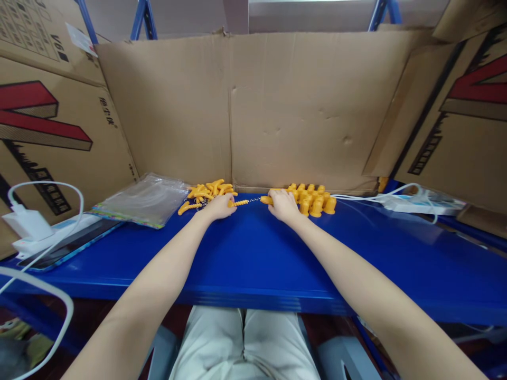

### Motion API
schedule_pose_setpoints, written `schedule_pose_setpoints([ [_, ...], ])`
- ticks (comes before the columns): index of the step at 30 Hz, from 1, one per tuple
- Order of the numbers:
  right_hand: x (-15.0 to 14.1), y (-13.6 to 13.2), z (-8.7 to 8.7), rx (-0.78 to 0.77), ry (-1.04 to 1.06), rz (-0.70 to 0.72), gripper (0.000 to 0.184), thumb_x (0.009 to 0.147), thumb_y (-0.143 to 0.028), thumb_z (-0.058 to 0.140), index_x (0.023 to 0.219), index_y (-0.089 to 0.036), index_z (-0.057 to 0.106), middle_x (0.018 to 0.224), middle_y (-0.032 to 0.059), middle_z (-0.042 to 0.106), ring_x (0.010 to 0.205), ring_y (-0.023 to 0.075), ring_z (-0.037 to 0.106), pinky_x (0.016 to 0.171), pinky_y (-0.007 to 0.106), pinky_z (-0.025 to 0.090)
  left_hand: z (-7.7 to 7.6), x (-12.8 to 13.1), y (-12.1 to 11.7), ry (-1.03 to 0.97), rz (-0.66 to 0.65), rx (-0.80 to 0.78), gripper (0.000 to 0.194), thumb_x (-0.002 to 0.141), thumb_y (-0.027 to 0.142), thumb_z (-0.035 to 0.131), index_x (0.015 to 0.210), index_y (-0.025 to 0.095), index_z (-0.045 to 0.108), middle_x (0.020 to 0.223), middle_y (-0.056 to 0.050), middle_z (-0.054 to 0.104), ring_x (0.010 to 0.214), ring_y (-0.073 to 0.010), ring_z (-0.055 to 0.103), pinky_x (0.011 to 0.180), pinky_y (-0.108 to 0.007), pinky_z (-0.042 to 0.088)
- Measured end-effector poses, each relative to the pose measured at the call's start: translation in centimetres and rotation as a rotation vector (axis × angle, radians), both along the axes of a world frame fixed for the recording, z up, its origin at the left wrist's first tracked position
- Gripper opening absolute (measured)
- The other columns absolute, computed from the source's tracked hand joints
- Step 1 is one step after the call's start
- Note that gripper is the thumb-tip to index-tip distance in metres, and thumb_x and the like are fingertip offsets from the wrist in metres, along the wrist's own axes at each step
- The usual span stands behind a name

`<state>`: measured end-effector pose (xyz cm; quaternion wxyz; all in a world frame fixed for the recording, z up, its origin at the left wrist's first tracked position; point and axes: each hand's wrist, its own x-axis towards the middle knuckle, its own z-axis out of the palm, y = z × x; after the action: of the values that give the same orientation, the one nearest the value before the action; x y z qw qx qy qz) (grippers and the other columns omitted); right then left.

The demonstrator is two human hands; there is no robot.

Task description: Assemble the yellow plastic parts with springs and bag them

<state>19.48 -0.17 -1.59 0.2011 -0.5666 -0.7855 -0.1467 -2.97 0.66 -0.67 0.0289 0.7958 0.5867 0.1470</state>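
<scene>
My left hand (222, 207) is closed on a yellow rod with a ridged, screw-like end (241, 203) that points to the right. A thin coil spring (255, 199) spans the gap between that end and a yellow piece (266, 200) under the fingers of my right hand (283, 205). My right hand is closed around this piece, most of which is hidden. Beside my left hand lies a pile of yellow branched plastic parts (216, 186), with small dark metal bits among them. Right next to my right hand stand several yellow cup-shaped parts (316, 206) in rows.
A blue table (245, 253) carries everything, with a cardboard panel (309, 111) rising behind it. Clear plastic bags (142, 198) lie at the left, near a phone (75, 245) and a white charger (31, 224). White cables and a power strip (420, 203) are at the right.
</scene>
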Motion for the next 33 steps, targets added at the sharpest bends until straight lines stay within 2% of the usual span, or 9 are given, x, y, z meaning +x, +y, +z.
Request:
schedule_pose_setpoints([
  [5, -0.5, -0.8, 0.5, -0.002, -0.007, 0.025, 0.023, 0.081, -0.011, 0.044, 0.101, -0.016, 0.056, 0.107, 0.0144, 0.066, 0.104, 0.0292, 0.055, 0.084, 0.04, 0.034, 0.0, 0.1, 0.0, 0.002, -0.006, 0.0, 0.029, 0.079, 0.033, 0.052, 0.103, 0.018, 0.057, 0.095, -0.009, 0.068, 0.095, -0.0257, 0.063, 0.082, -0.034, 0.047],
  [10, -0.4, -0.5, 0.4, -0.004, 0.036, 0.092, 0.028, 0.079, -0.005, 0.042, 0.102, -0.016, 0.053, 0.109, 0.0141, 0.065, 0.104, 0.0282, 0.057, 0.087, 0.04, 0.033, 0.0, 0.1, 0.0, 0.014, 0.006, 0.049, 0.029, 0.079, 0.035, 0.052, 0.102, 0.019, 0.058, 0.101, -0.01, 0.067, 0.1, -0.0277, 0.062, 0.087, -0.037, 0.046],
  [16, 0.0, 0.2, 0.0, -0.01, 0.072, 0.098, 0.033, 0.078, -0.001, 0.037, 0.105, -0.014, 0.05, 0.11, 0.0145, 0.065, 0.104, 0.0264, 0.058, 0.097, 0.044, 0.029, -0.3, -0.1, 0.3, 0.017, 0.028, 0.059, 0.029, 0.079, 0.037, 0.052, 0.101, 0.02, 0.058, 0.1, -0.009, 0.066, 0.097, -0.0279, 0.062, 0.084, -0.037, 0.047],
  [23, 0.3, 0.6, -0.1, 0.002, 0.092, 0.109, 0.035, 0.078, -0.001, 0.038, 0.108, -0.014, 0.05, 0.113, 0.0146, 0.063, 0.104, 0.0257, 0.057, 0.096, 0.043, 0.031, -0.4, -0.1, 0.2, -0.001, 0.045, 0.044, 0.028, 0.077, 0.037, 0.054, 0.099, 0.021, 0.059, 0.096, -0.009, 0.067, 0.094, -0.0275, 0.063, 0.082, -0.037, 0.047],
  [29, -0.2, 0.4, -0.3, 0.041, 0.05, 0.232, 0.032, 0.08, -0.004, 0.04, 0.107, -0.017, 0.053, 0.113, 0.0121, 0.063, 0.106, 0.0251, 0.057, 0.098, 0.045, 0.03, -0.1, 0.3, 0.0, 0.006, 0.038, 0.06, 0.029, 0.076, 0.037, 0.054, 0.099, 0.02, 0.061, 0.099, -0.008, 0.067, 0.097, -0.0275, 0.062, 0.084, -0.037, 0.046],
  [33, -0.5, 0.0, -0.2, 0.038, 0.006, 0.335, 0.029, 0.086, -0.009, 0.044, 0.112, -0.017, 0.055, 0.118, 0.0123, 0.06, 0.111, 0.0247, 0.056, 0.095, 0.041, 0.035, 0.0, 0.6, -0.3, -0.007, 0.032, 0.075, 0.032, 0.076, 0.037, 0.055, 0.102, 0.02, 0.062, 0.099, -0.009, 0.067, 0.094, -0.0277, 0.062, 0.082, -0.038, 0.046],
])
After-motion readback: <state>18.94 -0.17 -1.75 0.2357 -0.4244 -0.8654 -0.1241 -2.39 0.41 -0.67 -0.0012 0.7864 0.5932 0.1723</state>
